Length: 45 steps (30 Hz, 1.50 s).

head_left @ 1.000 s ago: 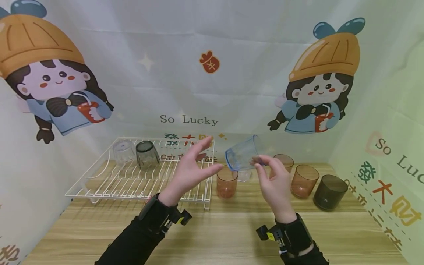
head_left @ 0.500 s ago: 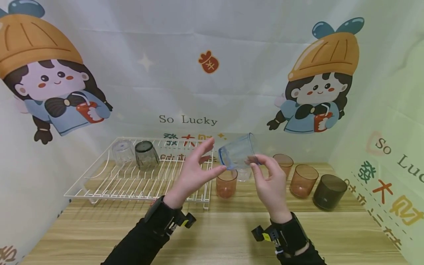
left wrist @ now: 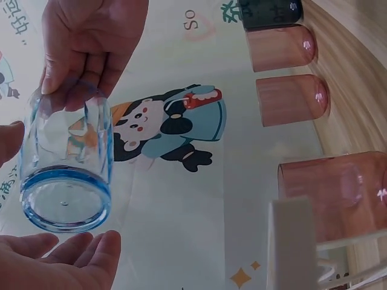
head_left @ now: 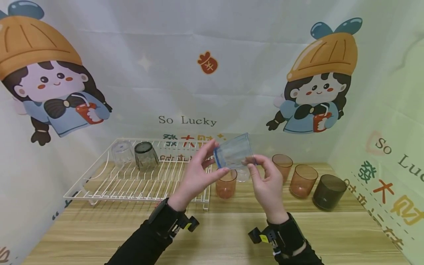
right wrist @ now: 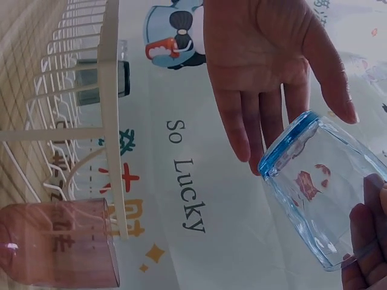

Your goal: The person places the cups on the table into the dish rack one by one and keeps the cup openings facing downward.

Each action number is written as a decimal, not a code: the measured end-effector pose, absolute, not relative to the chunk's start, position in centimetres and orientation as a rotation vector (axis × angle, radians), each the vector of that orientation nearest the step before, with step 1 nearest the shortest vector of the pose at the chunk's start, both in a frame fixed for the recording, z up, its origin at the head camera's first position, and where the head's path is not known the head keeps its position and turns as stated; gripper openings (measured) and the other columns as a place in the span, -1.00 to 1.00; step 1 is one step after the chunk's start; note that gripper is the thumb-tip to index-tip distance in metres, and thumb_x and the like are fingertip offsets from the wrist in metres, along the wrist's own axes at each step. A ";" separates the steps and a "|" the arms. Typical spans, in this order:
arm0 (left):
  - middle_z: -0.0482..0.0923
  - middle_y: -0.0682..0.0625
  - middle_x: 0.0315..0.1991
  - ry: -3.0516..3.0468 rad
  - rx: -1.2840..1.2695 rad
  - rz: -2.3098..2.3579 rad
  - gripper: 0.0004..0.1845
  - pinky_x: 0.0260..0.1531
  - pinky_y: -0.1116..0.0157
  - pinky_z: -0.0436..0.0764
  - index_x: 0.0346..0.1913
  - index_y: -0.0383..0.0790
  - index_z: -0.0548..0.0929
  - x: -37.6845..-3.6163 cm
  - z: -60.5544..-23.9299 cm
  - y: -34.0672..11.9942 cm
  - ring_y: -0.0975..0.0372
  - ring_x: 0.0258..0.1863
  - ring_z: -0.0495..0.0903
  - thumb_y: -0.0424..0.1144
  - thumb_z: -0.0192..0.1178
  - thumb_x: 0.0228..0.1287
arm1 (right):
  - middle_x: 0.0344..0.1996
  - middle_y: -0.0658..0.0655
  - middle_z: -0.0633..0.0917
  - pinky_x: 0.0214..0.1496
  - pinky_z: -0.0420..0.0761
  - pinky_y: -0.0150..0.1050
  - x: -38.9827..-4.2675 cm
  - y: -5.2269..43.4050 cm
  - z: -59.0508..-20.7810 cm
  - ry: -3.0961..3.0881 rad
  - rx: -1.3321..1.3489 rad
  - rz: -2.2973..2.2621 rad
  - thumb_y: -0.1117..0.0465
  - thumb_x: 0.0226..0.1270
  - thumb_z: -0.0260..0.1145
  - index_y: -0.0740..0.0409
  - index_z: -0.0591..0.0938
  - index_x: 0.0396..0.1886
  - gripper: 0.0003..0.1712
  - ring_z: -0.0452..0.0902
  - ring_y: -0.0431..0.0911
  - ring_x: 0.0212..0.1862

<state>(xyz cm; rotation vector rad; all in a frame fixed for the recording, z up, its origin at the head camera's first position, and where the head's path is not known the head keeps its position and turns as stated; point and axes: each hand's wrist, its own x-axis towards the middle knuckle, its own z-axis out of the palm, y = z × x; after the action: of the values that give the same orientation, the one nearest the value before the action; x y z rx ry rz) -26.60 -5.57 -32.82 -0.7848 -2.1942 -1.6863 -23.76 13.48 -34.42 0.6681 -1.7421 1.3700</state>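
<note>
While the right hand (head_left: 266,182) pinches the base end of a clear blue-rimmed cup (head_left: 233,151) between thumb and fingertips, the cup lies on its side in the air above the wooden table (head_left: 212,235), its mouth turned toward nine o'clock. The left hand (head_left: 198,173) meets that rim with straight fingers: in the head view the thumb touches the lower edge of the rim and the fingers stand behind its upper edge, though I cannot tell whether those fingers press the cup or only stand beside it. The left wrist view shows the cup (left wrist: 65,175) between the two hands, the right hand's fingertips (left wrist: 78,66) on its far end and the left hand's fingers (left wrist: 72,260) spread flat just under the rim.

Directly below the cup, at six o'clock, a pink cup (head_left: 226,183) stands upright on the table, with a small clear cup (head_left: 243,174) just behind it. At three o'clock from these stand two more pink cups (head_left: 282,166) (head_left: 303,180) and, farthest out, a dark smoky cup (head_left: 329,191). At nine o'clock lies a white wire dish rack (head_left: 139,176); at its far left corner a clear cup (head_left: 122,152) and a dark grey cup (head_left: 145,156) sit upside down, side by side. A cartoon-printed backdrop (head_left: 185,73) closes the scene behind.
</note>
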 end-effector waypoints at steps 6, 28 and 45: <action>0.33 -0.06 0.29 -2.147 -0.800 -1.785 -0.08 0.19 0.33 0.48 0.44 -0.09 0.16 -26.4 -33.0 -5.4 0.13 0.22 0.41 -0.27 0.42 0.02 | -0.28 0.33 0.64 0.18 0.45 -0.45 -23.7 13.4 -34.5 -1.722 0.681 1.477 0.50 0.29 0.16 0.44 0.54 -0.12 -0.82 0.54 -0.28 -0.05; 0.44 -0.15 0.10 -2.001 -0.773 -1.910 -0.26 -0.03 0.32 0.64 0.32 -0.07 0.36 -26.4 -32.8 -5.2 0.02 0.07 0.52 -0.34 0.40 0.03 | -0.12 -0.05 0.63 0.18 0.49 -0.40 -23.5 13.4 -34.4 -1.758 0.608 1.760 0.42 0.32 0.17 0.42 0.49 0.00 -0.72 0.52 -0.18 0.03; 0.48 -0.13 0.10 -2.034 -0.753 -1.877 -0.25 -0.05 0.33 0.65 0.31 -0.13 0.36 -26.4 -32.2 -5.9 0.07 0.03 0.54 -0.34 0.41 0.00 | 0.23 0.12 0.46 0.45 0.18 -0.32 -23.6 14.1 -34.3 -1.818 0.652 1.729 0.48 0.21 0.24 0.29 0.37 0.27 -0.41 0.29 -0.14 0.32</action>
<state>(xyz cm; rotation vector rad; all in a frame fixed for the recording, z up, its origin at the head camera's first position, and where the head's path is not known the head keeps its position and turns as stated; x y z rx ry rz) -26.36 -5.92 -32.22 -0.7525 -2.0343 -1.8766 -23.59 14.08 -34.31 0.6519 -1.8176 1.7290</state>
